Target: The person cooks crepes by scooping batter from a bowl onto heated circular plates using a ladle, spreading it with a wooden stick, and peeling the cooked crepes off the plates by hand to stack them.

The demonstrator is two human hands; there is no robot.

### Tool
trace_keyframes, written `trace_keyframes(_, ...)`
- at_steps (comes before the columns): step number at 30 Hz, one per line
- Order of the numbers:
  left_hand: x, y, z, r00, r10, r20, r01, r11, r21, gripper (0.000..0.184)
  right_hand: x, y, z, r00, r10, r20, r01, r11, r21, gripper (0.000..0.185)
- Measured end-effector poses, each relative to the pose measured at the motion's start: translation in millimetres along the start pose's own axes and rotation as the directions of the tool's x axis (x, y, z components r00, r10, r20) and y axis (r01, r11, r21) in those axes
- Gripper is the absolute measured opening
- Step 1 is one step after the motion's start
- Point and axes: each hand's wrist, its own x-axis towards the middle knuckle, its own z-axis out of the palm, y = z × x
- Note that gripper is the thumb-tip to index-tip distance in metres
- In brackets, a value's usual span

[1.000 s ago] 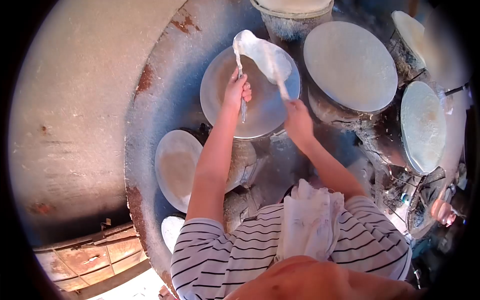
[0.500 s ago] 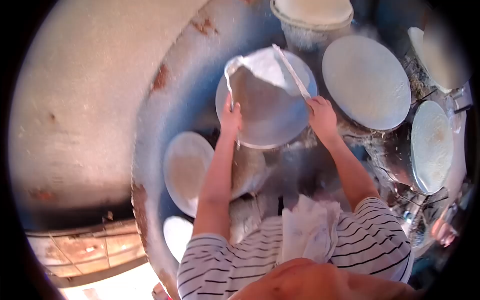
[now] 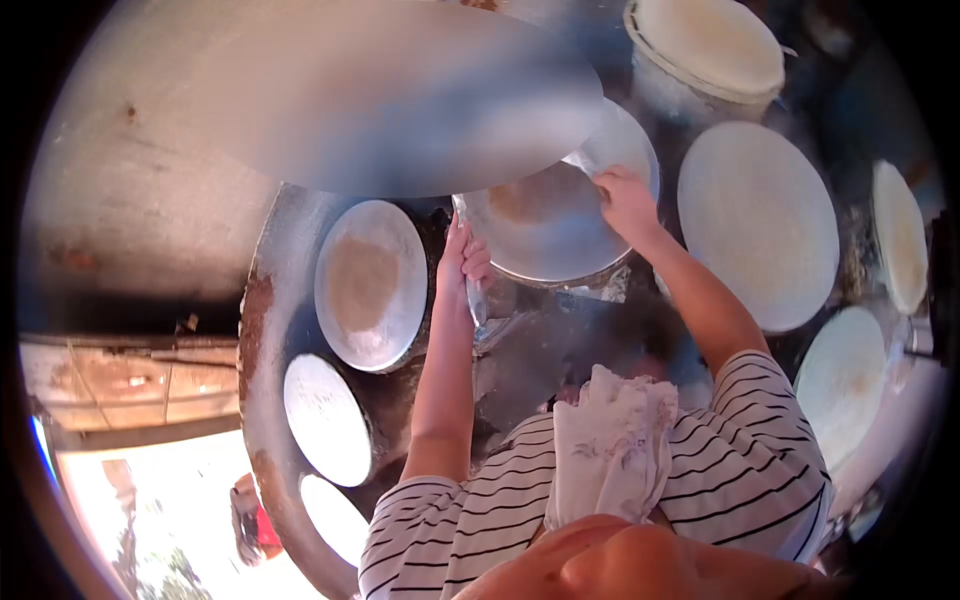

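Note:
In the middle, a round pan (image 3: 560,235) carries a brownish patch, with its upper left part hidden by a large blur. My left hand (image 3: 466,258) is closed around a pale, batter-smeared handle (image 3: 475,300) at the pan's left rim; the handle's top end is hidden by the blur. Over the pan's right side, my right hand (image 3: 626,205) is closed on a pale flat stick (image 3: 580,161). Only a short piece of that stick shows near the fingers.
Several round pans ring my spot, among them one with a brown centre (image 3: 365,285) at left and a pale-coated one (image 3: 758,225) at right. A pale-topped round vessel (image 3: 710,45) stands at upper right. A curved, rusty rim (image 3: 257,330) runs along the left.
The view has shifted, and more pans show at lower left. The blur now covers much of the central pan and the white sheet seen earlier. Both hands still grip their tools.

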Motion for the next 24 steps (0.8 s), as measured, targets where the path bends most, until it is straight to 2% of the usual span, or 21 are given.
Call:
trace_keyframes(1, -6.4, -8.5, 5.9, 0.998, 0.04, 0.047, -0.037, 0.997, -0.074, 0.022, 6.2, -3.2, 2.3, 0.998, -0.028, 0.062, 0.026, 0.999, 0.03, 0.028)
trace_keyframes(2, -7.1, -13.1, 12.0, 0.994, 0.04, 0.104, -0.023, 0.986, -0.164, 0.02, 19.0, -2.3, 2.7, 0.992, -0.057, 0.112, 0.051, 0.997, 0.057, 0.028)
trace_keyframes(4, -26.4, -31.7, 19.6, 0.987, 0.047, 0.153, 0.007, 0.943, -0.334, 0.029, 30.9, 2.6, -2.5, 0.969, -0.156, 0.192, 0.131, 0.982, 0.137, 0.027)
trace_keyframes(5, -37.6, -42.9, 26.9, 0.985, 0.058, 0.162, 0.014, 0.911, -0.412, 0.039, 28.1, 5.0, -10.2, 0.949, -0.201, 0.244, 0.158, 0.97, 0.182, 0.026)
trace_keyframes(6, -49.5, -55.8, 34.7, 0.967, 0.124, 0.224, -0.018, 0.906, -0.424, 0.03, 27.6, 8.3, -29.8, 0.941, -0.224, 0.252, 0.171, 0.962, 0.215, 0.026)
trace_keyframes(7, -63.8, -68.0, 49.1, 0.965, 0.235, 0.117, -0.203, 0.951, -0.233, 0.023, 35.3, 11.8, -53.3, 0.936, -0.256, 0.241, 0.195, 0.949, 0.248, 0.026)
trace_keyframes(8, -74.8, -76.4, 63.9, 0.932, 0.36, 0.033, -0.36, 0.933, -0.013, 0.03, 43.0, 17.5, -65.6, 0.932, -0.286, 0.224, 0.219, 0.934, 0.282, 0.026)
trace_keyframes(10, -72.1, -90.2, 79.3, 0.876, 0.469, -0.113, -0.376, 0.811, 0.448, 0.047, 68.7, 65.7, -63.6, 0.968, -0.229, 0.1, 0.22, 0.971, 0.093, 0.027)
trace_keyframes(11, -57.6, -95.7, 87.3, 0.825, 0.508, -0.246, -0.296, 0.761, 0.578, 0.046, 75.1, 70.6, -52.9, 0.951, -0.281, 0.127, 0.27, 0.958, 0.093, 0.027)
trace_keyframes(12, -40.8, -102.2, 81.0, 0.788, 0.545, -0.286, -0.292, 0.74, 0.606, 0.047, 80.4, 77.1, -38.2, 0.941, -0.314, 0.129, 0.304, 0.949, 0.086, 0.026)
trace_keyframes(13, -28.2, -106.2, 76.3, 0.801, 0.539, -0.262, -0.302, 0.74, 0.6, 0.047, 89.6, 84.2, -25.5, 0.933, -0.342, 0.113, 0.337, 0.939, 0.066, 0.026)
trace_keyframes(14, -20.4, -111.2, 71.8, 0.811, 0.532, -0.243, -0.313, 0.746, 0.588, 0.047, 87.0, 73.8, -10.5, 0.928, -0.315, 0.2, 0.271, 0.937, 0.219, 0.022)
trace_keyframes(15, -18.0, -114.4, 67.4, 0.802, 0.539, -0.258, -0.307, 0.741, 0.597, 0.048, 83.5, 61.8, 1.3, 0.896, -0.363, 0.255, 0.282, 0.91, 0.305, 0.021)
trace_keyframes(18, -40.6, -131.4, 72.7, 0.723, 0.577, -0.381, -0.219, 0.714, 0.665, 0.048, 68.9, 39.9, -12.7, 0.835, -0.469, 0.288, 0.345, 0.854, 0.389, 0.021)
trace_keyframes(19, -50.5, -137.3, 59.8, 0.708, 0.617, -0.342, -0.187, 0.631, 0.753, 0.049, 66.2, 44.3, -20.0, 0.793, -0.523, 0.312, 0.417, 0.84, 0.348, 0.02)
trace_keyframes(22, -79.9, -158.7, 56.8, 0.703, 0.595, -0.39, -0.025, 0.568, 0.822, 0.052, 98.9, 68.7, -54.2, 0.762, -0.604, 0.234, 0.436, 0.746, 0.504, 0.02)
trace_keyframes(23, -73.6, -156.8, 59.5, 0.711, 0.585, -0.391, 0.005, 0.551, 0.834, 0.053, 119.1, 72.8, -46.8, 0.841, -0.45, 0.302, 0.245, 0.813, 0.529, 0.02)
trace_keyframes(24, -70.1, -159.6, 63.0, 0.716, 0.568, -0.405, 0.048, 0.538, 0.841, 0.054, 129.9, 73.4, -33.9, 0.805, -0.498, 0.321, 0.312, 0.817, 0.485, 0.021)
